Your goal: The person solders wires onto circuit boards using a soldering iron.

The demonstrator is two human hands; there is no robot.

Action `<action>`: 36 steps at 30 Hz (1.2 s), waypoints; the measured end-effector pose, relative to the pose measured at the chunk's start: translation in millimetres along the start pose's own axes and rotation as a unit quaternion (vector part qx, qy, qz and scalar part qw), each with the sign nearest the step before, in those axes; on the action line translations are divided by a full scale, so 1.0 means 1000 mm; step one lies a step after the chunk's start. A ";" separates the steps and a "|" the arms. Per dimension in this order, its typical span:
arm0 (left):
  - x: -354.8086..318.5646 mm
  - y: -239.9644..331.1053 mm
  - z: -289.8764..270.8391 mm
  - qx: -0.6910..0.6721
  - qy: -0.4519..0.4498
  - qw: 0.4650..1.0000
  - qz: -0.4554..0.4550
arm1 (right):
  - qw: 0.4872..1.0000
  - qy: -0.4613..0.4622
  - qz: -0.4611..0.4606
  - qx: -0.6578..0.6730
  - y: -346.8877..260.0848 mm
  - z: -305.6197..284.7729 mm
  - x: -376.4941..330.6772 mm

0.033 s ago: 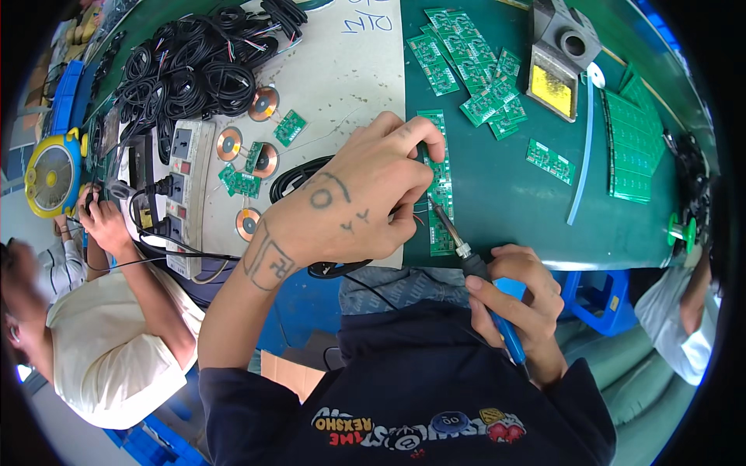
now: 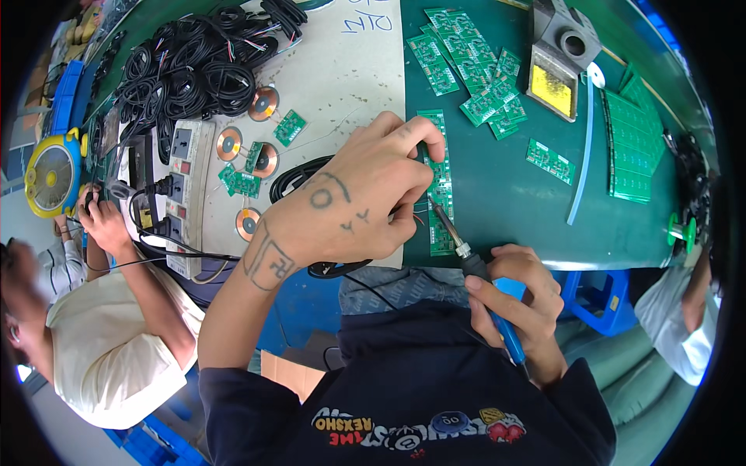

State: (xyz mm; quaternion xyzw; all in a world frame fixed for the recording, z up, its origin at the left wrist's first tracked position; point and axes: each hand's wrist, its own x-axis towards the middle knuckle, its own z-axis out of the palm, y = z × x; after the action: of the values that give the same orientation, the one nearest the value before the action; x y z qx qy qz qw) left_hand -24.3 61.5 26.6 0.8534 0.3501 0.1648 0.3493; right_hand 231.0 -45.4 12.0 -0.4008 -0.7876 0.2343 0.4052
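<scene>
A narrow green circuit board strip (image 2: 442,241) lies on the green mat before me. My left hand (image 2: 357,194) is over its left side, index finger bent down onto the upper end. The thumb and other fingers close around the end of a black cable (image 2: 299,180); thin wires emerge beside them at the board, and the grip itself is partly hidden. In my right hand (image 2: 519,299) is a blue-handled soldering iron (image 2: 507,334), held like a pen. Its tip meets the middle of the strip, close to the wire ends.
Coiled black cables (image 2: 194,70) heap up at far left, near copper coils (image 2: 264,102) and a power strip (image 2: 183,202). More circuit boards (image 2: 474,66) lie beyond my hands. At far right are an iron stand with yellow sponge (image 2: 552,85) and stacked panels (image 2: 629,147). A co-worker (image 2: 116,342) sits left.
</scene>
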 end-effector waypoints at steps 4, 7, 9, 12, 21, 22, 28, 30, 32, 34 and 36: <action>0.000 0.000 0.001 0.007 0.008 1.000 0.007 | 1.000 -0.011 -0.003 -0.017 -0.001 -0.002 0.003; 0.001 0.001 0.000 0.007 0.000 1.000 -0.001 | 1.000 -0.023 -0.003 -0.013 -0.001 -0.005 0.006; 0.001 0.002 0.000 0.007 -0.003 1.000 -0.003 | 1.000 -0.027 -0.002 -0.012 -0.001 -0.006 0.007; 0.001 0.002 -0.001 0.005 -0.005 1.000 -0.005 | 0.999 -0.032 -0.003 -0.010 -0.002 -0.007 0.009; 0.001 0.001 -0.001 0.007 0.002 1.000 0.001 | 1.000 0.023 0.002 0.011 0.003 -0.004 -0.001; 0.001 0.001 -0.001 0.006 0.003 1.000 0.002 | 0.999 0.035 0.012 0.013 0.002 -0.005 -0.002; 0.000 0.000 -0.001 0.011 -0.002 1.000 0.004 | 1.000 0.022 0.008 0.007 0.001 -0.005 -0.002; 0.000 0.001 -0.002 0.009 -0.005 1.000 0.000 | 1.000 0.020 0.001 0.007 0.003 -0.004 -0.001; 0.000 0.001 -0.003 0.005 -0.011 1.000 -0.005 | 1.000 0.017 -0.013 0.007 0.004 -0.003 0.000; -0.001 0.001 -0.003 0.003 -0.014 1.000 -0.008 | 1.000 0.015 -0.020 0.007 0.004 -0.003 0.000; 0.000 0.001 -0.004 0.001 -0.012 1.000 -0.005 | 1.000 0.013 -0.016 0.003 0.004 -0.003 0.001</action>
State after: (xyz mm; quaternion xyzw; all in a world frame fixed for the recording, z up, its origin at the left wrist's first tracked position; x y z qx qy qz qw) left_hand -26.3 62.7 29.6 0.8543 0.3498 0.1521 0.3531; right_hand 234.6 -42.6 11.2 -0.3897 -0.7880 0.2247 0.4204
